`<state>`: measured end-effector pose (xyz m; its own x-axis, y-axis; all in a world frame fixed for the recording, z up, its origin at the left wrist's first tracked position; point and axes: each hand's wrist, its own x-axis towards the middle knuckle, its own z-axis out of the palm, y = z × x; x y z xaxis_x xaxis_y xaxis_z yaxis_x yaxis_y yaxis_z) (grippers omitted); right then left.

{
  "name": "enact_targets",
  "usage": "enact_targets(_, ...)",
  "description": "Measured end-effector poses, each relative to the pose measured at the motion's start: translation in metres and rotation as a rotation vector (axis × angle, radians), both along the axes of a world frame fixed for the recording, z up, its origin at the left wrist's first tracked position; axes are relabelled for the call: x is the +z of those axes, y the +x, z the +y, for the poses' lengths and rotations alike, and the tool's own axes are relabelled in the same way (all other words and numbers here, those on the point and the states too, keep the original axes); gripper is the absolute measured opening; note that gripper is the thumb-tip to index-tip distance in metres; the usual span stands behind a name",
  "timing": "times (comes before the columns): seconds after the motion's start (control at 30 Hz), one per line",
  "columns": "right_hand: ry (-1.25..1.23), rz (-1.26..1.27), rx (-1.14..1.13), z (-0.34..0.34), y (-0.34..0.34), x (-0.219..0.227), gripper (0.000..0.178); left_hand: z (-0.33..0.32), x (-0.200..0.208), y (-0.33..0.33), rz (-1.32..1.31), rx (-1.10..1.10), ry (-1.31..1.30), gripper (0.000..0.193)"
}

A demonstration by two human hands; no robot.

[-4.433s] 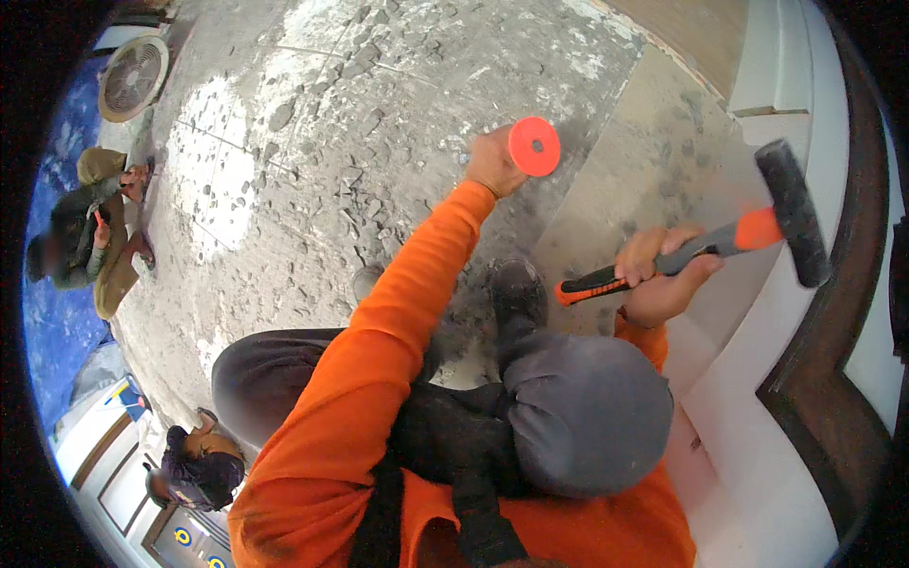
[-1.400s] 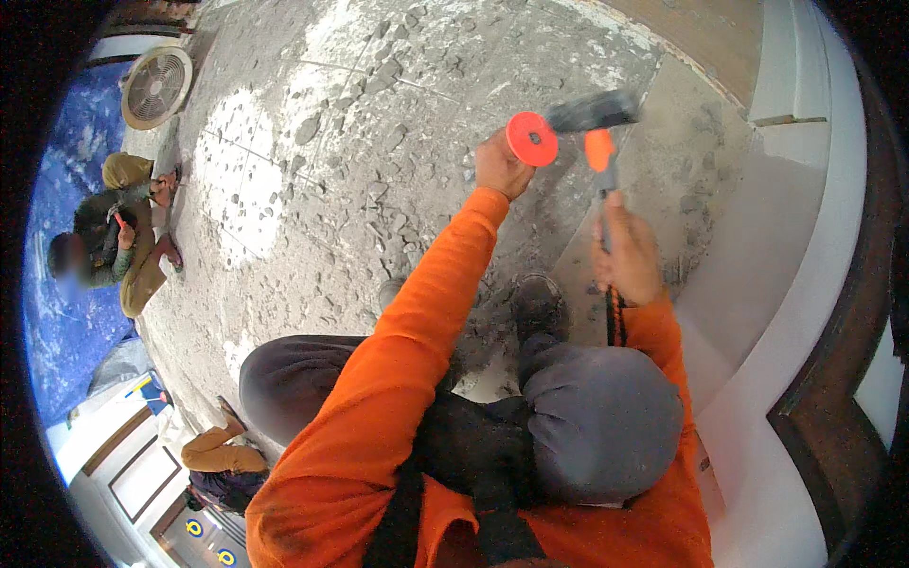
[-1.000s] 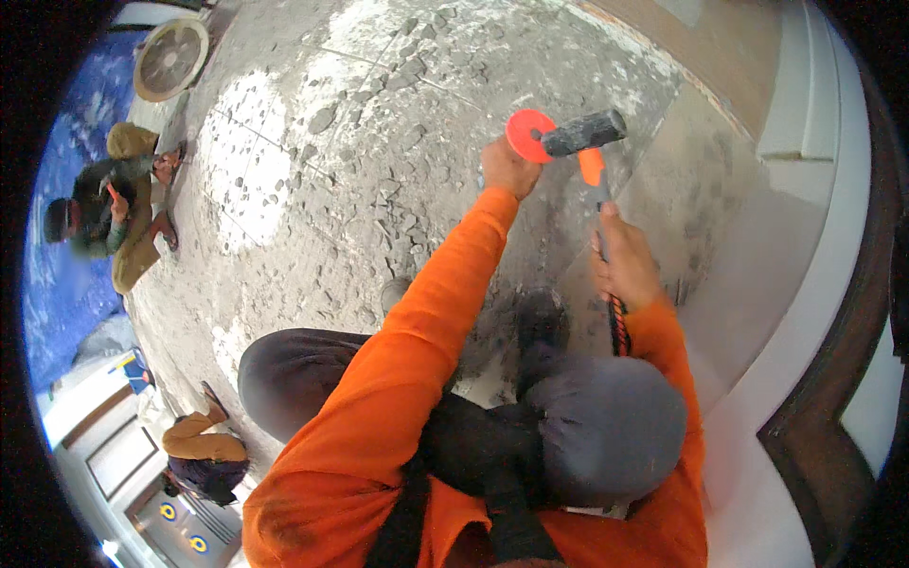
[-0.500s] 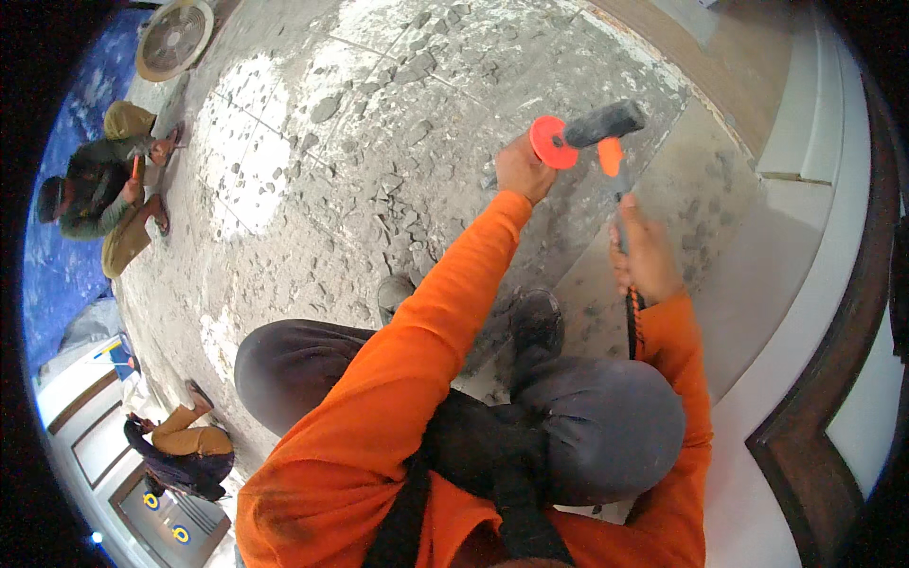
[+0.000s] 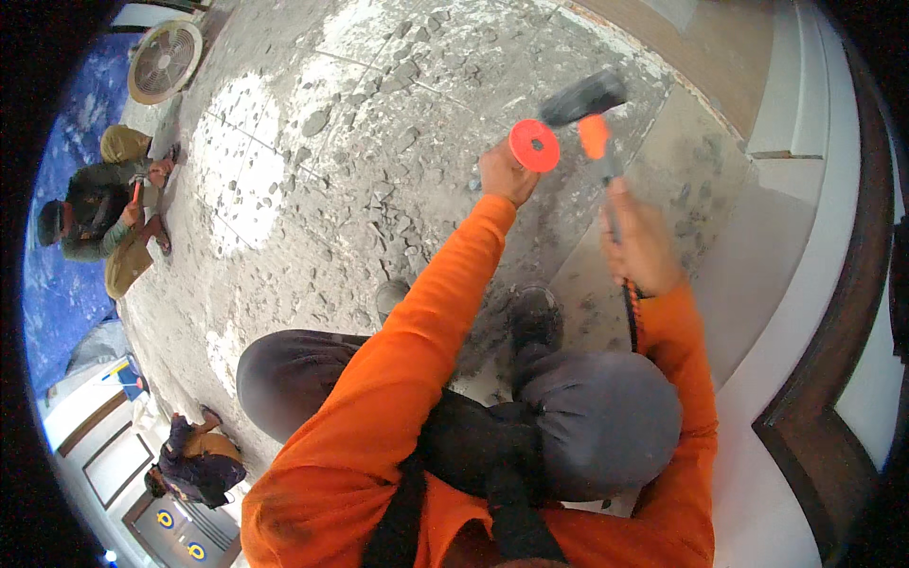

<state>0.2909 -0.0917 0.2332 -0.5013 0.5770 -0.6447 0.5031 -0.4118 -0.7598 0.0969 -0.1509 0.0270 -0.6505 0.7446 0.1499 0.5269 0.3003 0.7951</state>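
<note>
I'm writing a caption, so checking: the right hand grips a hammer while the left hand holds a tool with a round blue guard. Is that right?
Not quite: the guard is red, not blue, as the head view shows. The right hand grips a hammer, and the left hand holds the tool.

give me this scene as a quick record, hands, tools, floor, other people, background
left hand: closed around a tool with a round orange-red guard; shaft hidden
right hand: closed around the handle of a hammer
hammer head: beside the guard in view; contact unclear
floor: grey, strewn with broken chips, white patches
other people: one at left holding an orange-handled tool; another at lower left
background: round fan, blue sheet
</note>
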Motion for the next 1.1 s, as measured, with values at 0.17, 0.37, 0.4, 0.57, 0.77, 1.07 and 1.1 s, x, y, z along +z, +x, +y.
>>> enact_targets(0.17,0.445,0.276,-0.277,0.002,0.011,-0.012,0.059,0.003,-0.004,-0.008,0.03,0.019,-0.018,0.031)
enact_targets(0.37,-0.087,0.042,-0.013,-0.033,0.002,-0.059,0.055,0.005,0.002,-0.013,0.027,-0.027,0.052,0.035)
enact_targets(0.4,-0.134,0.051,-0.038,-0.027,0.005,-0.044,0.055,-0.001,0.006,-0.007,0.015,-0.018,0.018,0.036)
enact_targets(0.57,0.034,0.363,-0.291,-0.012,0.015,-0.004,0.055,-0.007,0.003,0.0,-0.041,-0.044,0.0,0.036)
enact_targets(0.77,-0.175,0.131,-0.159,-0.027,0.014,-0.041,0.057,-0.004,0.003,-0.002,-0.012,-0.064,-0.072,0.033)
enact_targets(1.07,0.054,0.466,-0.358,0.0,0.008,-0.005,0.054,-0.021,-0.011,-0.006,0.013,-0.081,-0.018,0.034)
enact_targets(1.1,0.18,0.422,-0.381,-0.007,0.005,-0.026,0.054,-0.022,-0.01,-0.006,0.023,-0.072,0.024,0.034)
